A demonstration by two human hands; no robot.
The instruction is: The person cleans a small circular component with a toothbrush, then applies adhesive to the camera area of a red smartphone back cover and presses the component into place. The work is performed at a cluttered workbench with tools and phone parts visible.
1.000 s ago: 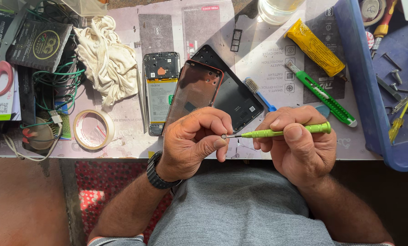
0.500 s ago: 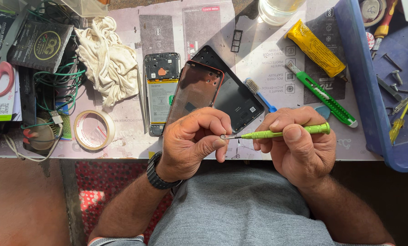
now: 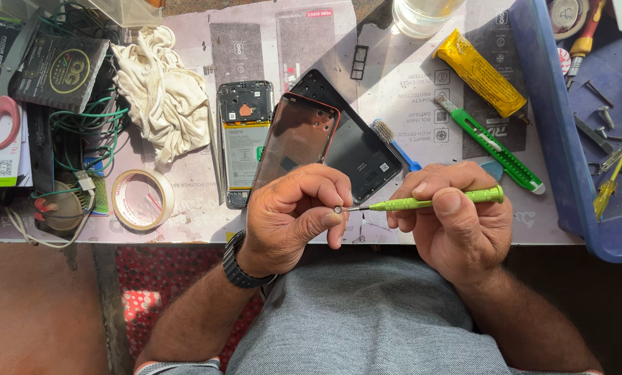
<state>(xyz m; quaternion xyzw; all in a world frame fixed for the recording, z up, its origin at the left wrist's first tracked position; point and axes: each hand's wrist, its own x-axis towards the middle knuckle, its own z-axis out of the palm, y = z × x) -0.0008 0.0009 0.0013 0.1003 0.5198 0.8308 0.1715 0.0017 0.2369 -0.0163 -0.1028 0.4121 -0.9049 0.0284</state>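
A: Why is the left hand (image 3: 293, 215) tilting that phone frame (image 3: 298, 135) up off the surface (image 3: 422, 90)?

B: It's gripping it closed, bringing a corner to the tip of the green screwdriver (image 3: 432, 202), which the right hand (image 3: 453, 222) is pinching.

A: Counts?

B: Two green tools, one opened phone (image 3: 244, 142), one tape roll (image 3: 142, 199).

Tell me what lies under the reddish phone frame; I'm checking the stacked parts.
Under the reddish phone frame lies a black back cover, showing to its right. Left hand holds the frame's lower end; whatever is beneath there is hidden.
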